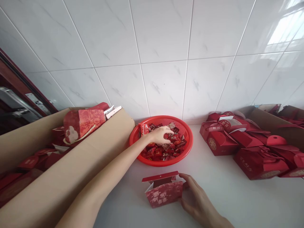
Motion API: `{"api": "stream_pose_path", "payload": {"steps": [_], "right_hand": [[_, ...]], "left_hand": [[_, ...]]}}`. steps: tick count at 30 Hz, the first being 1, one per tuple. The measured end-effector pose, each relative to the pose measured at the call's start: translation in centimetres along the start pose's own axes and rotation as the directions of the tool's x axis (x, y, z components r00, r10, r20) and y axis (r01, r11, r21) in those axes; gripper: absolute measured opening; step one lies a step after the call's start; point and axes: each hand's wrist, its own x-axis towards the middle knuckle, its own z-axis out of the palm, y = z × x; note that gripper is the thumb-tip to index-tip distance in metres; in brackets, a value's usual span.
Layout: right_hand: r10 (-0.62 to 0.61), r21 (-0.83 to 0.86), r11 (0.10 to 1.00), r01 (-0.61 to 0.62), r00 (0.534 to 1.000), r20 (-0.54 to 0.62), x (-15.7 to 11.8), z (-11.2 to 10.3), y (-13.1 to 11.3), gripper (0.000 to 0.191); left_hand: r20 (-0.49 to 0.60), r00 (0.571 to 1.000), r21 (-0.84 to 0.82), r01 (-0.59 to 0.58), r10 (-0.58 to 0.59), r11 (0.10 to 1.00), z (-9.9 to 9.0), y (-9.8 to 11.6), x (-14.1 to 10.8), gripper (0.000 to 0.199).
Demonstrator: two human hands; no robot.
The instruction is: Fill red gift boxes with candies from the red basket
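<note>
My left hand (161,135) reaches into a red plastic basket (161,163) filled with wrapped candies (163,153). Its fingers curl over the pile, with a red wrapped candy (165,136) between thumb and fingers. On the white surface in front of the basket stands a small red paper gift box (164,193) with pale lettering, its top open. My right hand (196,198) grips this box at its right side, thumb low and fingers at the upper edge. The inside of the box is dark, and its contents cannot be made out.
At left a large cardboard box (99,148) holds red gift boxes, with a patterned one (84,123) on top. Several closed red boxes (222,142) stand at right, beside another cardboard box (270,118). A tiled wall (163,88) rises behind the basket.
</note>
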Motion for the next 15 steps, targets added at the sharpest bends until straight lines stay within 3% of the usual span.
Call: {"api": "stream_pose_path", "payload": {"steps": [4, 8, 11, 15], "right_hand": [[0.002, -0.016, 1.0, -0.002, 1.0, 0.0, 0.0, -0.1, -0.1, 0.061], [-0.005, -0.011, 1.0, 0.005, 1.0, 0.001, 0.0, -0.1, 0.1, 0.06], [-0.003, -0.009, 1.0, 0.003, 1.0, 0.009, 0.0, -0.1, 0.2, 0.062], [-0.004, -0.013, 1.0, 0.005, 1.0, 0.025, -0.1, -0.2, 0.3, 0.062]], "left_hand": [[0.116, 0.967, 0.037, -0.233, 0.227, 0.972, 2.1, 2.4, 0.8, 0.058], [0.169, 0.947, 0.249, -0.311, 0.275, 0.917, 3.0, 2.3, 1.8, 0.048], [0.141, 0.963, 0.32, -0.264, 0.229, 0.91, 2.0, 0.6, 2.0, 0.025], [0.008, 1.0, 0.366, -0.002, -0.001, 0.931, 0.0, -2.3, 1.0, 0.016]]}}
